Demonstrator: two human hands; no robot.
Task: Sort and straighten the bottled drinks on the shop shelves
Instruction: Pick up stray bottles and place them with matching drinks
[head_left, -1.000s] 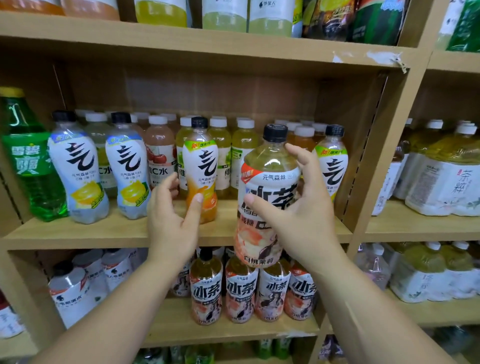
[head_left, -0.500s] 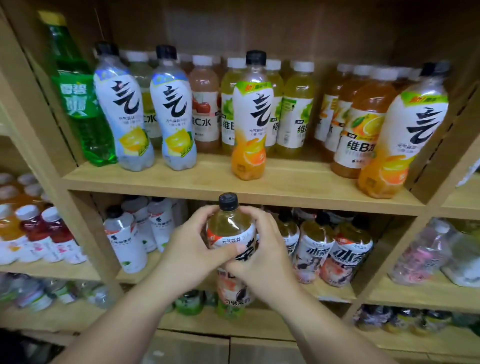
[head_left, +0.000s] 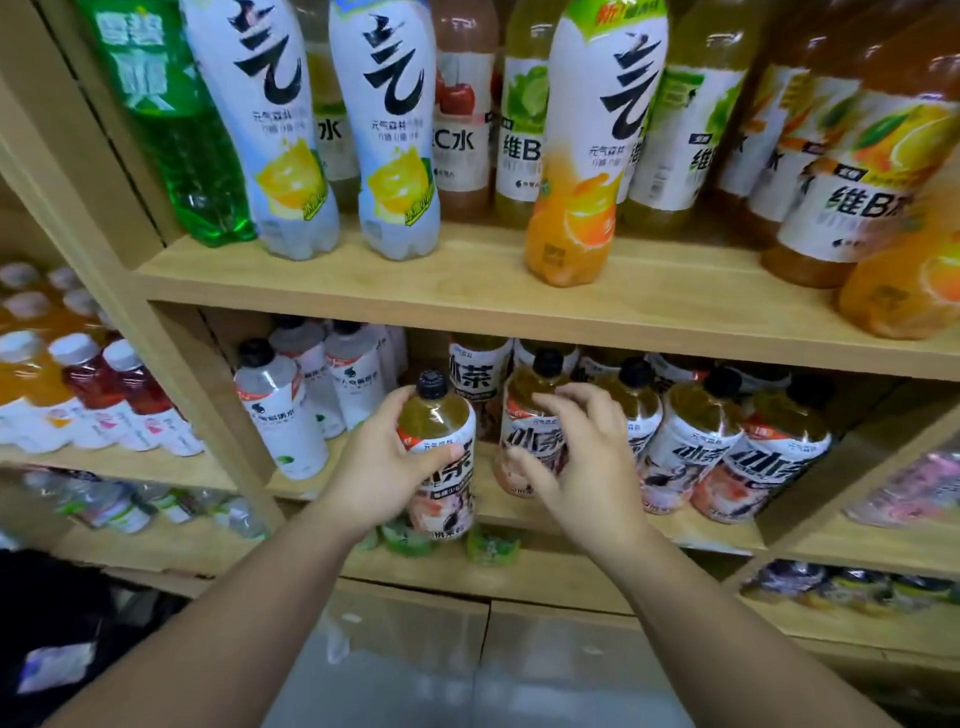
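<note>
Off the lower shelf's front edge, left hand (head_left: 382, 470): wrapped round the middle of a clear plastic tea bottle (head_left: 441, 441) of amber drink with a black cap and a white-and-pink label. The thumb lies across the label, which faces outward.
Tea bottle: upright in the air just before the front edge of the lower shelf (head_left: 696, 538), its base hanging below the board; not yet set down.
Right hand (head_left: 587, 467): fingers loosely spread, grasping nothing. It hovers in front of the leftmost shelved bottle (head_left: 524, 410) of the same tea, and contact cannot be told. It is probably there to steady or nudge that bottle so that room opens beside it.
Tea row (head_left: 696, 441): matching black-capped bottles stand along the front edge toward the right corner. This is likely why the tea bottle is brought here.
White-labelled clear bottles (head_left: 280, 415): near the shelf's left end, with a gap between them and the tea row, a probable slot.
Upper shelf (head_left: 467, 306): an orange-based bottle with a white label (head_left: 576, 208) stands alone near the front edge. Two pale-blue lemon-labelled bottles (head_left: 395, 156) stand toward the left, with more behind.
</note>
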